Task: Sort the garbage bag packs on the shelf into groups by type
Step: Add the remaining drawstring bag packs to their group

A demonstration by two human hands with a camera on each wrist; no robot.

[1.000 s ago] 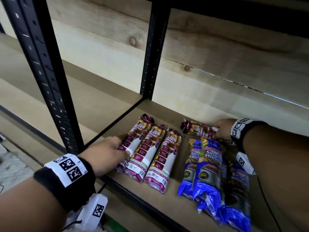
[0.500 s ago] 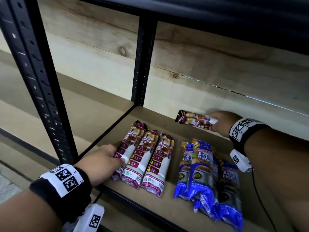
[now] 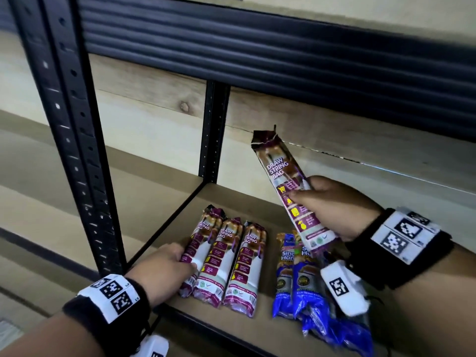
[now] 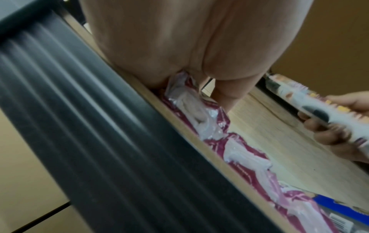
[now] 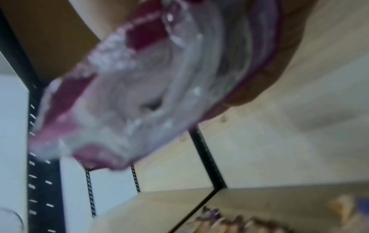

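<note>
Nearest, resting left hand [image 3: 164, 269], straight-fingered, against leftmost of three purple draw string bag packs [image 3: 226, 261] lying side by side on shelf board [image 3: 244, 202], blue packs [image 3: 286, 279] just beside. Farther, clutching fourth purple pack [image 3: 283, 181] in right hand [image 3: 334, 210], tilted, lifted above blue packs.

**Soft light, smeared wrist views**

We see even, soft light in the head view, sharp at centre, with the shelf posts [image 3: 72, 124] bowed towards the edges. Both wrist views blur; the held pack [image 5: 139, 86] is unfocused and speckled with glare.
</note>
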